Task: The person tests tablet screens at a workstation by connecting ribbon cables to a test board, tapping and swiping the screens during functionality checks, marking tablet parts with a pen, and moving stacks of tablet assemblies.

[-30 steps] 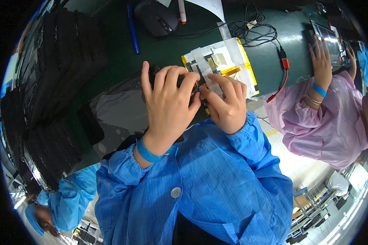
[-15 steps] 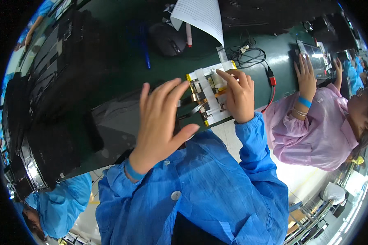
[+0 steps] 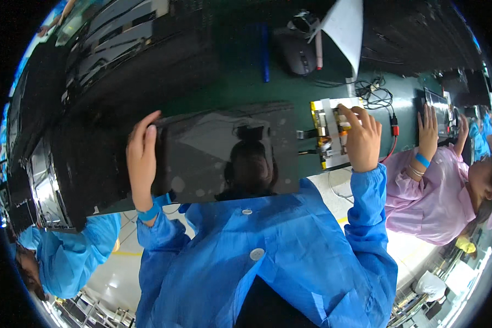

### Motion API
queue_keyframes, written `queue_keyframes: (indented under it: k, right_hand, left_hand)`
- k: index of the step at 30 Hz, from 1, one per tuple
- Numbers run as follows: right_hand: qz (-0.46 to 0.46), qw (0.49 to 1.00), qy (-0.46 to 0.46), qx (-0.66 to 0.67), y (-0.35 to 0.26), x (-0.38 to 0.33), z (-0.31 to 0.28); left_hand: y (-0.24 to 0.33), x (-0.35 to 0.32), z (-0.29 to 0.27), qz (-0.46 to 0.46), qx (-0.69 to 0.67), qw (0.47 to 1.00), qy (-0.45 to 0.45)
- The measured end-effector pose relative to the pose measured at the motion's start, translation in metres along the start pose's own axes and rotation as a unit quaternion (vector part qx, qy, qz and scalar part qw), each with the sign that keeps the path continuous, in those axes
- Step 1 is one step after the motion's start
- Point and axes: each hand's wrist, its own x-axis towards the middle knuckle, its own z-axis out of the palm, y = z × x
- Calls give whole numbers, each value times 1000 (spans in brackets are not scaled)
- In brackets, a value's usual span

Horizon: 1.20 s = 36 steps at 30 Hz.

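Observation:
A black glossy screen panel [image 3: 202,164] fills the middle of the bench, its surface mirroring overhead shapes. My left hand [image 3: 142,156] is closed at the panel's left edge, thumb and fingers close together. Beyond the panel's right end lies a white-backed circuit board [image 3: 329,112] with yellow edges and a pale strip across it. Short dark ribbon cables [image 3: 307,134] run between panel and board. My right hand [image 3: 364,139] bends over the board's right part, index fingertip touching its upper area. That hand's thumb is hidden.
Behind the board are a black mouse [image 3: 296,52], a blue pen [image 3: 265,54], a pink pen [image 3: 318,52] and a curled paper sheet [image 3: 344,33]. Black wires [image 3: 374,95] join a red connector [image 3: 395,130]. A person in pink [image 3: 421,194] works at the right, another in light blue [image 3: 79,257] at the left.
My left hand has gone from beside the board to the panel's left edge. The panel looks raised or tilted, with clearer reflections. My right hand stays on the board; the whole view has shifted.

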Motion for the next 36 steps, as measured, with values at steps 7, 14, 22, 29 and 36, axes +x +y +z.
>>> queue_keyframes:
  k: [7, 14, 22, 29, 36]
  right_hand:
    - [15, 999, -34, -4, -3, 1, -1]
    - [6, 998, -50, -40, -6, 6, -3]
    - [3, 999, 3, 45, -13, -15, -9]
    - [71, 862, -43, 499, -65, -73, -61]
    - [-43, 749, -361, 554, -94, -77, -34]
  left_hand:
    - [-9, -4, 3, -41, -48, 998, -3]
    - [-3, -18, -5, -41, -32, 998, 45]
    - [29, -37, 0, 101, 54, 993, 31]
    - [81, -61, 50, 294, 70, 942, -145]
    - [33, -67, 4, 222, 154, 963, 18]
